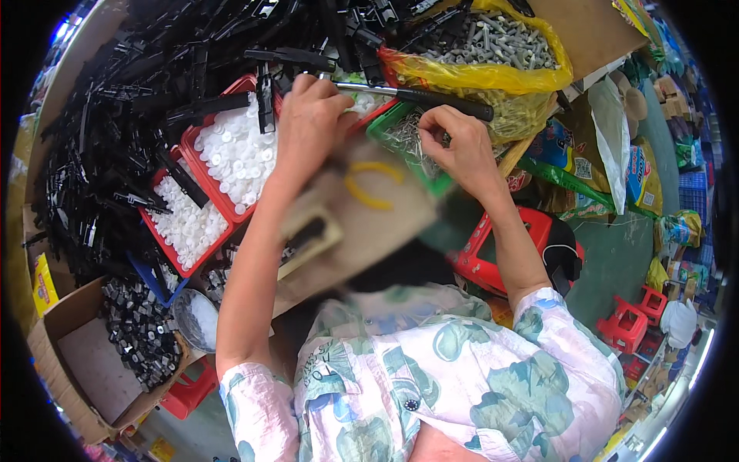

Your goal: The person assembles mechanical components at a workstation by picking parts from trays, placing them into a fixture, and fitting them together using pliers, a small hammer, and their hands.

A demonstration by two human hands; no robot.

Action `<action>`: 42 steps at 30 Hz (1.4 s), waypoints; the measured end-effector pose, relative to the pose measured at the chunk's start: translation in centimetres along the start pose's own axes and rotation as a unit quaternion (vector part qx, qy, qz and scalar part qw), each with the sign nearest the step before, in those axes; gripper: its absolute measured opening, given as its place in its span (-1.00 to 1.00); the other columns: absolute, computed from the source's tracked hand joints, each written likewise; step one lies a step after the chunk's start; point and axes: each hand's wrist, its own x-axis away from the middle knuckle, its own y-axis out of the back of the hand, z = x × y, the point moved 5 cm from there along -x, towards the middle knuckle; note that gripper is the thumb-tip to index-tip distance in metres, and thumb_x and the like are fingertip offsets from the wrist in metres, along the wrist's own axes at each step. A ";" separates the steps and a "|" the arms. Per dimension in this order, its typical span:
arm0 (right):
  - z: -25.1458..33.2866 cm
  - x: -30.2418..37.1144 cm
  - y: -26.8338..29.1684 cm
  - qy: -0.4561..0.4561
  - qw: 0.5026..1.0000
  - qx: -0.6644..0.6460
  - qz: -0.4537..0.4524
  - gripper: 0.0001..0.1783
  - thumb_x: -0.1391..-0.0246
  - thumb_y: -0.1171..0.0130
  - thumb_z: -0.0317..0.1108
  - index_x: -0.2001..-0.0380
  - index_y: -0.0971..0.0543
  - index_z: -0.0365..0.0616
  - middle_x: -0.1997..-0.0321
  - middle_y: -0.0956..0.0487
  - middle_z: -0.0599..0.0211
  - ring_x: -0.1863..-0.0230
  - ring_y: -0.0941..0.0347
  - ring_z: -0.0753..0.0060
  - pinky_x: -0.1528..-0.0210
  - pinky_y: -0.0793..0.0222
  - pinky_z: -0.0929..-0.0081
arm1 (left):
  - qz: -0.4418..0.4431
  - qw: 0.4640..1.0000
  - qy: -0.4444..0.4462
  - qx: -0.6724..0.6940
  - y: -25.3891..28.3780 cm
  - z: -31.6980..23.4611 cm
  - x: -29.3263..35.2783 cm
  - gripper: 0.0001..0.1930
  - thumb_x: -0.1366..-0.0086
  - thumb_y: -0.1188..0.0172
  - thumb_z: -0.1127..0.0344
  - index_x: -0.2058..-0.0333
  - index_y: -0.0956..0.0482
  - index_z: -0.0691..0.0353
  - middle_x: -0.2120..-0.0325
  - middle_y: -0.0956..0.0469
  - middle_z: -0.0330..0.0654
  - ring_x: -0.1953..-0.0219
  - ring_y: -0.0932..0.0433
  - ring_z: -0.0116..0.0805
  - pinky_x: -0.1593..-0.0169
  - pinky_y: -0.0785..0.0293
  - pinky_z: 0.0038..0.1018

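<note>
Left grip: left grip (314, 122) bent down beside the heap of black plastic parts (100, 131), fingers curled under, knuckles up; fingertips out of sight, so cannot tell how wide it is or whether it holds anything
Right grip: right grip (466, 146) over the green tray (440, 185), thumb and forefinger curled toward each other, narrow; cannot tell whether a piece sits between them
Metal pins: thin, silvery metal pins (406, 137) lie in the green tray, just left of the right fingers; partly covered by that hand
Tool: black-handled tool (453, 102) with a bright shaft lies across beyond both hands; shaft's left end runs behind the left fingers, contact unclear
White discs: heaped in a red basket (206, 185) left of the left forearm
Yellow bag: yellow bag (462, 75) of grey cylinders (504, 42), farther off, beyond the tool
Desk: desk (389, 223) blurred between the forearms; a yellow curved piece (352, 186) and a pale block (331, 233) on it, both smeared, kind of each uncertain
Edges: black heap and yellow bag run to the upper edge, cut off there
</note>
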 end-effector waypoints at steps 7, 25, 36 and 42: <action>-0.4 0.6 0.3 -0.008 1.000 -0.012 0.011 -0.89 0.02 -0.24 -0.52 0.41 -0.50 -0.29 0.45 -0.55 0.14 0.48 -0.55 0.21 0.38 -0.45 0.37 | 0.014 1.000 0.023 -0.001 -1.8 -0.4 -0.9 -0.85 -0.05 -0.35 0.46 0.35 -0.72 0.29 0.41 -0.60 -0.09 0.23 -0.46 -0.05 0.13 -0.44 -0.26; 11.0 -0.5 -4.9 0.086 0.978 -0.169 0.084 -0.87 0.07 -0.25 -0.49 0.42 -0.52 -0.29 0.45 -0.58 0.20 0.47 -0.60 0.33 0.39 -0.51 0.41 | -0.154 0.481 0.469 0.724 1.6 -2.1 13.0 -0.83 -0.38 -0.18 0.25 0.16 -0.63 0.19 0.31 -0.59 -0.34 0.30 -0.50 -0.61 0.29 -0.36 -0.59; 13.0 0.0 -6.5 0.114 0.978 -0.137 0.111 -0.86 0.05 -0.26 -0.48 0.41 -0.53 -0.29 0.44 -0.59 0.16 0.47 -0.60 0.26 0.40 -0.51 0.39 | -0.177 0.509 0.479 0.693 3.4 -2.5 14.5 -0.91 -0.37 -0.22 0.31 0.24 -0.54 0.16 0.37 -0.54 -0.38 0.35 -0.47 -0.60 0.33 -0.35 -0.59; 13.2 0.3 -6.4 0.134 0.977 -0.106 0.127 -0.87 0.04 -0.25 -0.49 0.40 -0.53 -0.29 0.44 -0.59 0.13 0.46 -0.60 0.20 0.37 -0.51 0.35 | -0.137 0.727 0.446 0.504 4.8 -1.6 15.0 -0.88 -0.36 -0.26 0.31 0.31 -0.58 0.22 0.46 -0.53 -0.39 0.45 -0.40 -0.66 0.39 -0.25 -0.67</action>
